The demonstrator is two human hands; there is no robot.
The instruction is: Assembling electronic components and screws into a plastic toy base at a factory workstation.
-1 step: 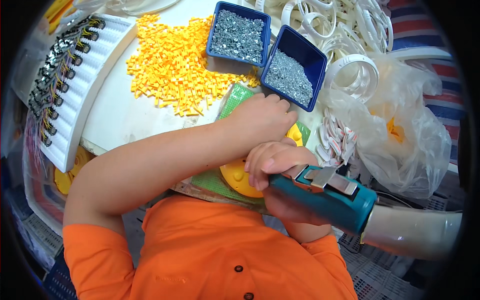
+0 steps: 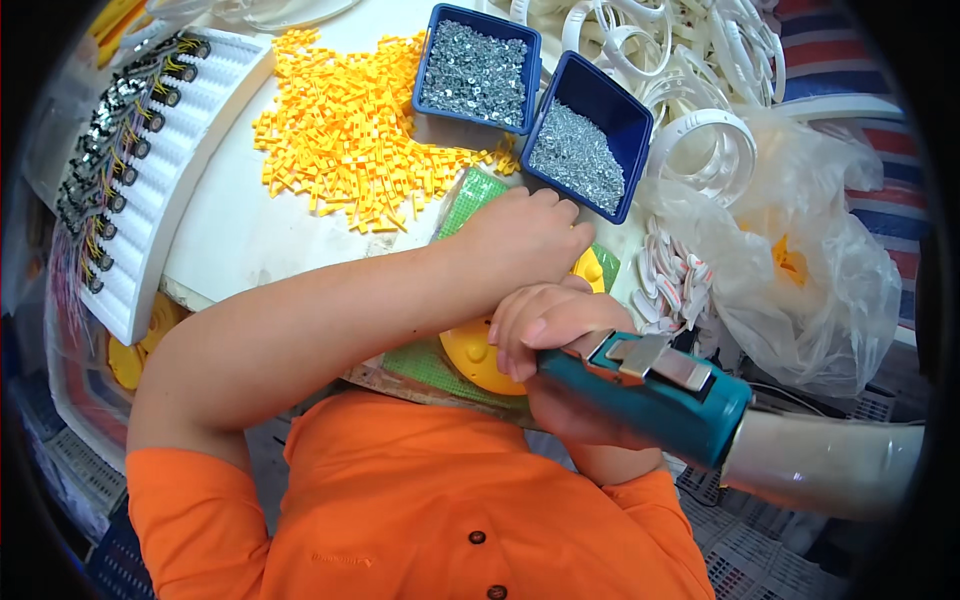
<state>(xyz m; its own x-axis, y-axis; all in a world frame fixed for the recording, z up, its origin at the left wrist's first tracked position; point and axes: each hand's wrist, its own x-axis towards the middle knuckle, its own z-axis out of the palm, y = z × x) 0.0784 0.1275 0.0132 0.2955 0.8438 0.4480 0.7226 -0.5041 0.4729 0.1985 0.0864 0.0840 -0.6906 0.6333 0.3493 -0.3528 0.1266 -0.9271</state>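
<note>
My right hand (image 2: pixel 560 325) is wrapped round a teal power screwdriver (image 2: pixel 650 400) with a metal lever on its body; its tip is hidden. Just beyond, my left hand (image 2: pixel 530 235) is curled with knuckles up over a yellow plastic part (image 2: pixel 475 355). The left fingertips and whatever they grip are out of sight. Both hands partly cover the yellow part, which lies on a green textured mat (image 2: pixel 430 370). Close past my left hand stand a blue bin of small screws (image 2: pixel 580 150) and another blue bin of small metal pieces (image 2: pixel 475 70).
Small yellow plastic pieces (image 2: pixel 345 130) are heaped on the white table. A white foam tray (image 2: pixel 190 150) with wired round components stands left. White plastic rings (image 2: pixel 700 150) pile up at the far right, above a clear plastic bag (image 2: pixel 810 290) and small white pieces (image 2: pixel 670 275).
</note>
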